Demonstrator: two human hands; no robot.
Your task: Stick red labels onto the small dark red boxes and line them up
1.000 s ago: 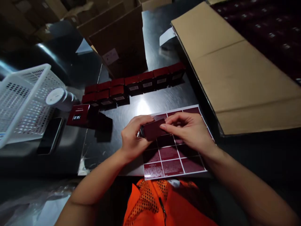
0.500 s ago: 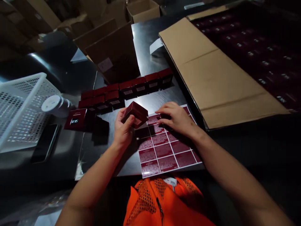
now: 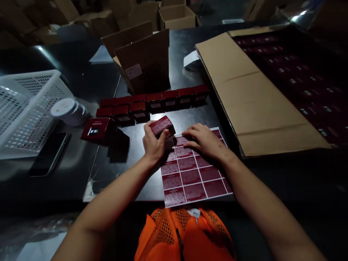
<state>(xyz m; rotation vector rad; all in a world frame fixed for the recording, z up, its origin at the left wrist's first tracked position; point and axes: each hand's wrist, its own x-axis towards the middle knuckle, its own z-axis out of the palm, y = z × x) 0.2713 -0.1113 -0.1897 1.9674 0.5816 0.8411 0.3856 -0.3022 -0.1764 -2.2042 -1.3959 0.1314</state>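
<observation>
— Dark table (image 3: 81,170), boxes (image 3: 152,101) in rows behind. Where's yours?
— Left hand (image 3: 153,145) grips one red box (image 3: 162,125), tilted, just above the sheet's top edge.
— Right?
— Right hand (image 3: 203,139) lies flat on the label sheet (image 3: 193,177), holding nothing.

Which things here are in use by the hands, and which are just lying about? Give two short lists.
In use: small red box held in the left hand; label sheet under the right hand; rows of red boxes behind.

Lying about: white basket, phone, tape roll, flat cardboard, brown carton.
</observation>
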